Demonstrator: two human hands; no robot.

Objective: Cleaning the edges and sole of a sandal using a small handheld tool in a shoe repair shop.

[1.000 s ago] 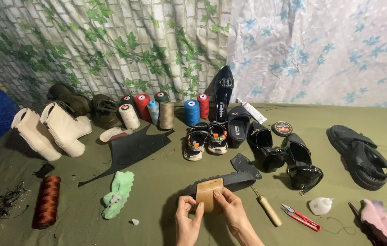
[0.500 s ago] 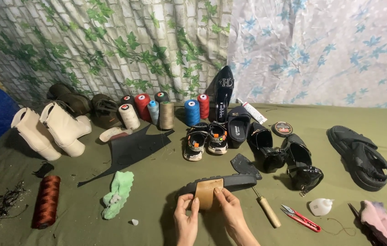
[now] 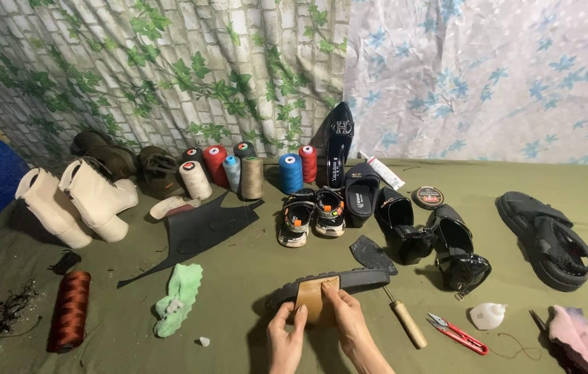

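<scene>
Head view: a person's two hands work low in the middle of a green cloth-covered surface strewn with shoes and repair gear.
Work piece: a dark shoe sole [image 3: 349, 280] lies on its side near the person, with a tan patch [image 3: 316, 299] laid against its near left end.
Left hand [image 3: 285, 341]: grip pressed together, fingertips pinching the lower left edge of the tan patch.
Right hand [image 3: 349, 320]: grip pressed together on the right side of the patch, holding it flat against the sole.
Done so far: by my reading, the patch is already set in place on the sole and is being pressed or lined up.
Left to do: no stitches or glue line can be made out, so fixing the patch looks unfinished.
Tools untouched: a wooden-handled awl [image 3: 405, 321] lies just right of the hands; red snips [image 3: 457, 333] and a small white bottle [image 3: 488, 316] lie farther right.
Thread: spools [image 3: 252, 177] stand in a row at the far side; a brown spool [image 3: 70, 310] lies near left.
Other things: cream boots [image 3: 75, 201] far left, a black sandal [image 3: 547, 239] right, a green rag [image 3: 179, 299] left of the hands.
</scene>
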